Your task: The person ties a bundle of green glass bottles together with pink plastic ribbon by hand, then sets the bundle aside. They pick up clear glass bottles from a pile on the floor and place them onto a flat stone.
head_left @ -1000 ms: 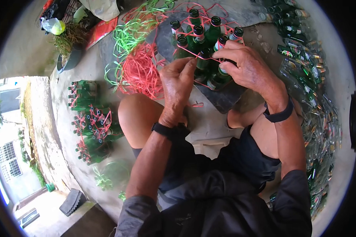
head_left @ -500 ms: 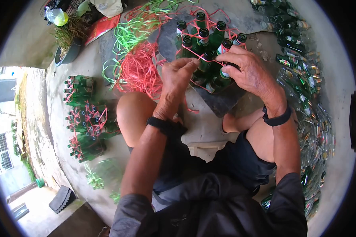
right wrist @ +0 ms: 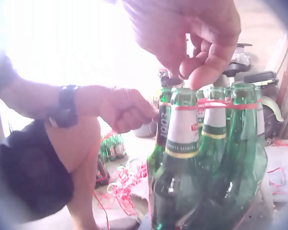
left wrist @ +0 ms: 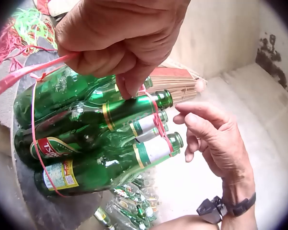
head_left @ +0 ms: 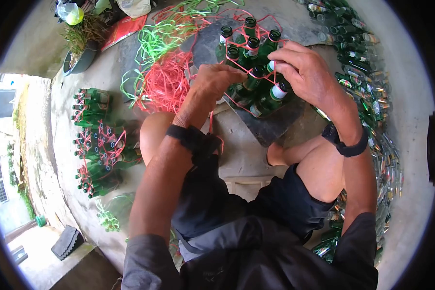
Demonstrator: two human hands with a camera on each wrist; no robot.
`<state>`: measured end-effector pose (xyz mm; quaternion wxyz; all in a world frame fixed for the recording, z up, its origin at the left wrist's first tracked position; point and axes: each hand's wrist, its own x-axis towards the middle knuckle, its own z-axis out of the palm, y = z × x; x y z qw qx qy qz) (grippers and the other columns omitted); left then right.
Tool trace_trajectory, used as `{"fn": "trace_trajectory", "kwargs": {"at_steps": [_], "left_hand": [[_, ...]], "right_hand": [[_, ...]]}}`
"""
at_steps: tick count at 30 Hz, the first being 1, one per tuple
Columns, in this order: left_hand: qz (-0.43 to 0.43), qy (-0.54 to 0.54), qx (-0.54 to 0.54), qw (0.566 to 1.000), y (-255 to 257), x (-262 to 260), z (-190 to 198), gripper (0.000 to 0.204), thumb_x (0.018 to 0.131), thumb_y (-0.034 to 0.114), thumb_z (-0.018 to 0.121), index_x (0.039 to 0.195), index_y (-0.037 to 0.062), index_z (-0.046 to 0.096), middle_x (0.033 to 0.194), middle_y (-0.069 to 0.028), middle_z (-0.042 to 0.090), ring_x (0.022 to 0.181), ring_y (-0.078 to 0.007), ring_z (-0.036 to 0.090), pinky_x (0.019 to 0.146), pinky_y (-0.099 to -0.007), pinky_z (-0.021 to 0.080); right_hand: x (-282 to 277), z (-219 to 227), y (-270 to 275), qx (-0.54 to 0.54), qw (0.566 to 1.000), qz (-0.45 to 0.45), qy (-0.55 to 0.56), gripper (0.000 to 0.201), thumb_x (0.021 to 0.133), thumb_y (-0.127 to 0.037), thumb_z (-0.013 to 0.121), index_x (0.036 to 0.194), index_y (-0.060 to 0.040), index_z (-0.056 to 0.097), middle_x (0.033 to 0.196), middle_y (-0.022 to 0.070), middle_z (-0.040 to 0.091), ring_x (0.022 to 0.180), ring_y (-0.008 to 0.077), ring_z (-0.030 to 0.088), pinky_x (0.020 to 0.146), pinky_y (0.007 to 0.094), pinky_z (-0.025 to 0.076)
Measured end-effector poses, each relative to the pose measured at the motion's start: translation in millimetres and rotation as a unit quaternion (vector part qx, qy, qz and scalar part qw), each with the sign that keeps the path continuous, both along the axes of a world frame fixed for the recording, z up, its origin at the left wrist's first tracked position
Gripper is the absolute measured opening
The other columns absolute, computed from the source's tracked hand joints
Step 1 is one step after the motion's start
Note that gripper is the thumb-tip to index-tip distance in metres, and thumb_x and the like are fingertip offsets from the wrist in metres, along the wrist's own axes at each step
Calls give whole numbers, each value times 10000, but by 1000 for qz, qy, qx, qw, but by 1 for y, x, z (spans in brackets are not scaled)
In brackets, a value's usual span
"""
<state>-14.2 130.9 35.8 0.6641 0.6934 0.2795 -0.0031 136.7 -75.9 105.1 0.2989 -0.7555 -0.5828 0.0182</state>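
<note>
Green glass bottles [head_left: 250, 81] stand upright in a tight cluster, with pink plastic strapping [left wrist: 156, 117] round their necks and a loop of it lower round their bodies. My left hand [head_left: 211, 79] pinches a length of this strap [left wrist: 32, 74] close over the bottle necks; its tail hangs toward my knee. My right hand [head_left: 308, 71] is over the right side of the cluster, fingers loosely bent. In the left wrist view the right hand [left wrist: 216, 139] is beside the bottle mouths with nothing between thumb and fingers.
Under the bottles is a dark slab [head_left: 263, 128]. Left of it lie tangled piles of pink strap [head_left: 166, 82] and green strap [head_left: 159, 41]. More tied bottle bundles [head_left: 99, 145] stand farther left. Many loose bottles [head_left: 367, 92] line the right wall.
My right hand has come off the strap and risen a little to the right, its fingers now loose. The left hand still pinches the strap. The head view has shifted slightly.
</note>
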Motion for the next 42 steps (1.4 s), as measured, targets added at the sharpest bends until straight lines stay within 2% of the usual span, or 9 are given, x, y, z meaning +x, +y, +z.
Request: {"fn": "trace_trajectory", "kwargs": {"at_steps": [8,10,13,19,21,26,29,34,42], "left_hand": [[43,-49,-6,998,-8,3,-7,213,868,263,827,1002,100,862,754,45,689,573,-47,464,511,-263,327],[59,-64,-10,996,-12,6,-6,209,871,256,826,997,94,863,776,32,714,588,-50,491,521,-261,341],[81,-35,12,996,-13,10,-13,201,866,215,833,973,46,855,795,2,741,636,-67,567,565,-266,413],[118,-41,27,992,-20,14,-24,186,852,147,844,914,-28,830,791,-38,758,707,-84,642,616,-281,499],[139,-56,42,988,-24,14,-21,303,842,239,859,854,-58,800,633,-53,673,573,-112,608,518,-339,487],[153,-24,72,985,-28,15,-17,351,851,293,862,839,-52,801,614,-75,674,554,-127,621,520,-359,501],[159,-25,80,984,-30,16,-20,378,850,318,866,823,-53,797,601,-86,674,547,-135,626,521,-367,506],[171,-40,79,981,-32,17,-22,409,852,345,866,808,-55,791,590,-101,673,536,-149,629,520,-373,504],[176,-48,73,980,-33,16,-17,397,898,339,833,827,-50,798,609,-127,694,563,-170,654,566,-390,524]], "right_hand": [[24,-1,48,-120,990,75,-15,280,886,61,573,1120,36,725,989,184,722,904,351,703,799,399,559],[27,2,58,-181,963,145,136,404,826,115,482,1132,43,736,1047,195,763,782,264,731,697,360,583],[22,17,68,-313,912,88,252,513,764,134,417,1151,42,742,1110,195,773,611,174,688,576,307,569],[33,9,68,-318,894,106,297,549,768,134,416,1203,26,732,1184,167,757,520,142,629,535,291,552],[34,11,67,-324,893,107,295,549,774,136,416,1213,20,725,1190,155,750,534,141,634,539,293,553],[30,10,66,-331,900,84,272,550,788,149,408,1225,1,707,1177,120,735,568,137,640,539,293,548],[32,12,69,-380,890,81,237,501,820,156,417,1199,-12,696,1138,123,738,667,178,678,611,330,569],[33,11,71,-361,920,115,102,309,865,105,536,1112,-15,676,979,202,713,889,373,702,795,447,548],[39,20,71,-304,933,180,-66,119,833,-7,625,949,6,644,851,218,671,867,464,645,760,517,506]]}}
